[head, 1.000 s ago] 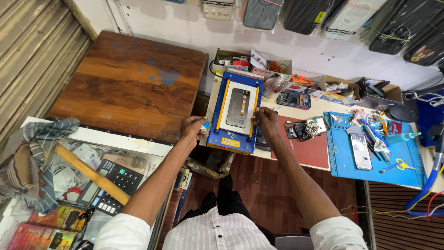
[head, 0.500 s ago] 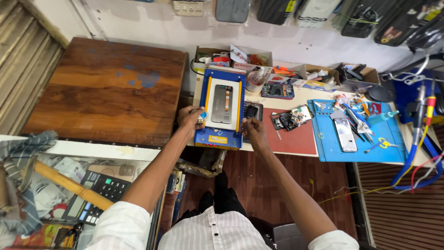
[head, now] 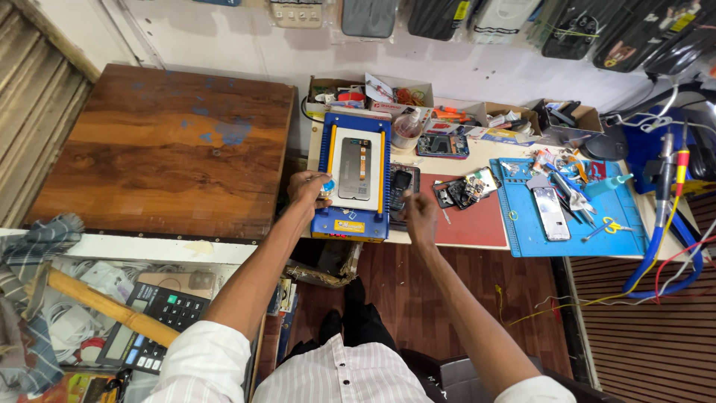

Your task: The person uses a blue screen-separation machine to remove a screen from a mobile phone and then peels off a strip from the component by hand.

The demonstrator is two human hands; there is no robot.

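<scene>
My left hand [head: 309, 186] rested at the left edge of the blue and yellow heating machine [head: 354, 179], fingers curled around something small at the machine's near-left corner; I could not tell what it was. The phone [head: 355, 167] lay flat in the middle of the machine's pale plate, screen side up, its long axis running away from me, parallel to the 2 yellow rails on either side. From my left hand the phone lay just to the right and slightly farther from me, with the left rail between them.

My right hand [head: 419, 213] hovered off the machine's right side, near a dark phone [head: 401, 183] lying beside it on the bench [head: 477, 237], fingers loosely bent and holding nothing. It stood a little farther from the phone on the plate than my left.
</scene>
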